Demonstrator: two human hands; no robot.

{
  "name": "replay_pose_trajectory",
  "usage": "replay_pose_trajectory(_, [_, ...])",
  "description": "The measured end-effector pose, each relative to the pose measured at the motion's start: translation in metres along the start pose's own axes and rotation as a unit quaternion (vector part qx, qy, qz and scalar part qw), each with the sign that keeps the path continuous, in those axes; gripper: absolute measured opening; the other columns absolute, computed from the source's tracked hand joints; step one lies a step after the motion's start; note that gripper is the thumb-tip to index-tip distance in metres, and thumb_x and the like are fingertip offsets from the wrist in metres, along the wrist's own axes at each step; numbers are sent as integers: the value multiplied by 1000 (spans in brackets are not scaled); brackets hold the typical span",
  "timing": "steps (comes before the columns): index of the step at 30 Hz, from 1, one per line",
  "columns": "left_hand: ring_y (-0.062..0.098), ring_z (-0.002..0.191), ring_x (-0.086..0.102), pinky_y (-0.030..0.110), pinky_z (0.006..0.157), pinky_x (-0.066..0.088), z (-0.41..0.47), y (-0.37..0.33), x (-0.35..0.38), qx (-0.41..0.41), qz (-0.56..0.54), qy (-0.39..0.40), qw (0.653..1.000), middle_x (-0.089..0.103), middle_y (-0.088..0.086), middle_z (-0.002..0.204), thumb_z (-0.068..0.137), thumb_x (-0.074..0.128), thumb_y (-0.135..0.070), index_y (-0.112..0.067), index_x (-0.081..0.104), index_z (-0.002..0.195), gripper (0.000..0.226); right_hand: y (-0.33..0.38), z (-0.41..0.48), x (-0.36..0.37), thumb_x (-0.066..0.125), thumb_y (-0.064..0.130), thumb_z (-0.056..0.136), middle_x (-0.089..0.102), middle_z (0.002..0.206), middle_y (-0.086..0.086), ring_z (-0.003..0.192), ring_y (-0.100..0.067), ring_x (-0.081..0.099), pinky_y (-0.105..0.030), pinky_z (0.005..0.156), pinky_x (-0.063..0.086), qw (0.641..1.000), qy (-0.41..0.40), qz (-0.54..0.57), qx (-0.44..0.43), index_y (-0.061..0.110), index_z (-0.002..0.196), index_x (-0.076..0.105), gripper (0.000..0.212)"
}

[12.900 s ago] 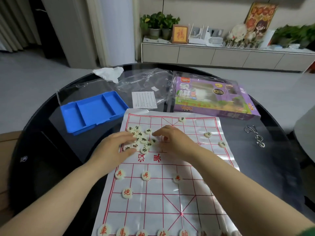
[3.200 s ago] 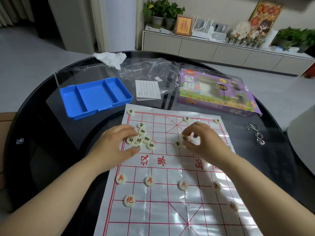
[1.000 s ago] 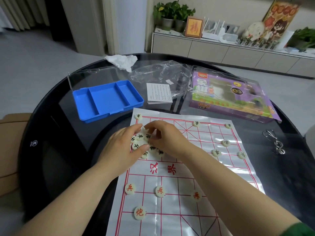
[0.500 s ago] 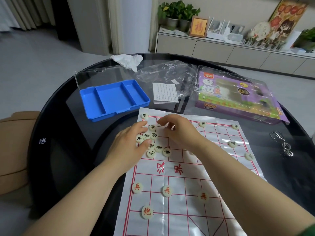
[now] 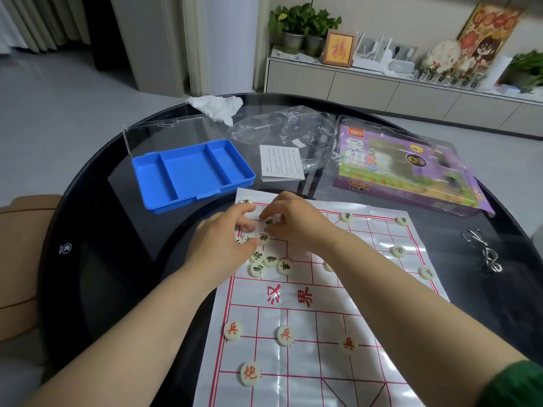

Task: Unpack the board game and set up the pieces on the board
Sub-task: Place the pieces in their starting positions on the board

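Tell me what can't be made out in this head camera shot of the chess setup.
All in the head view:
- Pieces under the left hand and right hand, and whether either pinches one: fingers cover the pile.
- Near rows of the board: cut off by the bottom edge.
- Text on the leaflet: too small.
- Print on the box: blurred by glare.

1. Head view: one wide-angle camera worn on the person's head, facing forward and down across the round counter (image 5: 117, 274).
2. Range: close; the left hand (image 5: 223, 245) and right hand (image 5: 296, 224) meet at mid-frame, above the board (image 5: 308, 362) filling the lower centre.
3. Far field: a sideboard (image 5: 367, 89) along the back wall.
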State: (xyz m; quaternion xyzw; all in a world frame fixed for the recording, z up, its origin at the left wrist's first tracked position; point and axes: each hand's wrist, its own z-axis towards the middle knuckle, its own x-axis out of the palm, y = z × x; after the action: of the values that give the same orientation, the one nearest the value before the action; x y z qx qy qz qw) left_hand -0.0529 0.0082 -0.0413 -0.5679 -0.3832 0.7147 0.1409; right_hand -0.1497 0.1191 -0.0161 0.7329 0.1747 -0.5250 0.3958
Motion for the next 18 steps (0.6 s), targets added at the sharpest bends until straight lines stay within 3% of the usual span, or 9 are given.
replay_pose_trajectory(7, [3,103,43,21,87,32,2,9,-14,12,9,21,1000,61,-17,99,84,62,-20,-28,43,128,49,-11,6,0,49,6,88,53,120,-10,109,-23,51,-23,86,38,998,-53,-13,35,13,120,59,34])
replay_pose_trajectory(11, [1,101,46,17,84,35,-6,18,-19,1,-49,38,998,53,-27,90,81,65,-17,-26,47,124,47,-10,16,0,47,-2,85,58,117,-6,91,-13,49,-12,73,33,995,-75,40,48,12,121,56,40])
replay_pose_trajectory(15, [-14,91,48,-2,65,35,-9,24,-21,-1,-113,15,994,55,-26,97,80,65,-10,-35,47,110,42,-8,24,3,46,-5,84,59,115,-4,87,-7,44,-11,73,32,995,-68,67,39,13,121,56,42])
replay_pose_trajectory(18, [-17,93,45,-2,70,30,-8,28,-25,6,-115,24,993,55,-27,98,79,65,-9,-39,44,105,45,-8,27,5,45,-7,83,59,115,-4,88,-7,44,-12,74,33,994,-70,74,32,13,122,55,44])
